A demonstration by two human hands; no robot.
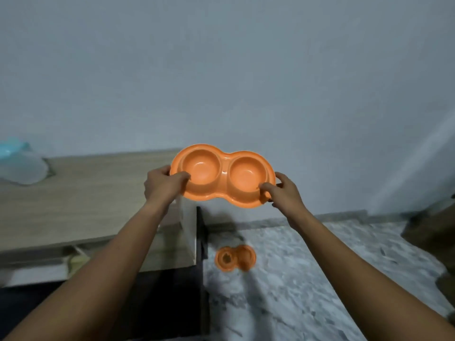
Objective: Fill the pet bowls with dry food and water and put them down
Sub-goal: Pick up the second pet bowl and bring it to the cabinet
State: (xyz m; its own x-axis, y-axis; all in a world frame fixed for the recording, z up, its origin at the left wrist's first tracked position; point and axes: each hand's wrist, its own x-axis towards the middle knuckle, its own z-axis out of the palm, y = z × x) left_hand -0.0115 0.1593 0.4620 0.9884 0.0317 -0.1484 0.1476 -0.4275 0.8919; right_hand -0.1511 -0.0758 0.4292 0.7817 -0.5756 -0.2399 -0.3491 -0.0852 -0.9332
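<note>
Bowl tray, empty, hangs in the air with its long axis left to right, left hand and right hand clamped on opposite ends; worktop lies below-left, nearer the left hand

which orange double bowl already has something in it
The orange double bowl on the floor: its left well holds something brown, likely dry food. The other double bowl, in the left hand and right hand, is empty.
</note>
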